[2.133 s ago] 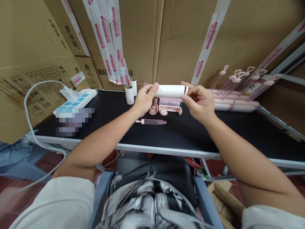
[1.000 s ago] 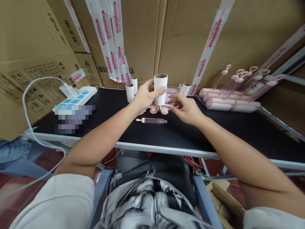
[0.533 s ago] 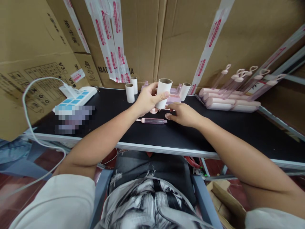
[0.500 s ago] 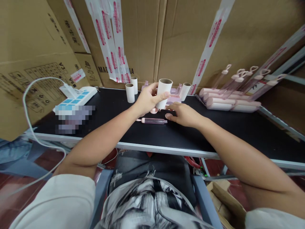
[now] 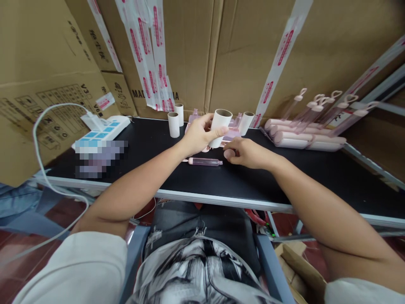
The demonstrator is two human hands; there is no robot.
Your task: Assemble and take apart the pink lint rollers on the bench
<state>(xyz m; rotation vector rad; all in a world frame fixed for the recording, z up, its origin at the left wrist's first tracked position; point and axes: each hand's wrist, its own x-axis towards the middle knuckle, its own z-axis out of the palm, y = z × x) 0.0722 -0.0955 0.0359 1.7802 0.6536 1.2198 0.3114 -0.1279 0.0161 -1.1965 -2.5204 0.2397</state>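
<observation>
My left hand [image 5: 201, 135] is wrapped round a white tube [image 5: 220, 131], its open top tilted slightly toward me, above the black table [image 5: 253, 181]. To its right, my right hand [image 5: 248, 153] pinches a small round pink cap [image 5: 229, 154] between thumb and fingers. Below both hands lies a slim see-through pink tube with a loop [image 5: 205, 161]. Behind them are pinkish see-through parts [image 5: 233, 132], partly hidden by my hands and the white tube. Other white tubes stand upright: one at the left [image 5: 174, 125], one behind it [image 5: 179, 114], and another at the right [image 5: 247, 123].
Pink cylinders [image 5: 294, 140] are stacked at the right, with several see-through tubes with loops [image 5: 316, 109] on top. A white power strip [image 5: 104, 131] with a cable stands at the left, near a blurred patch. Taped cardboard [image 5: 190, 50] walls the back.
My right hand has lifted the pink cap from beside the other parts, and its face now shows between the fingers. My left hand and the white tube have moved slightly right and down.
</observation>
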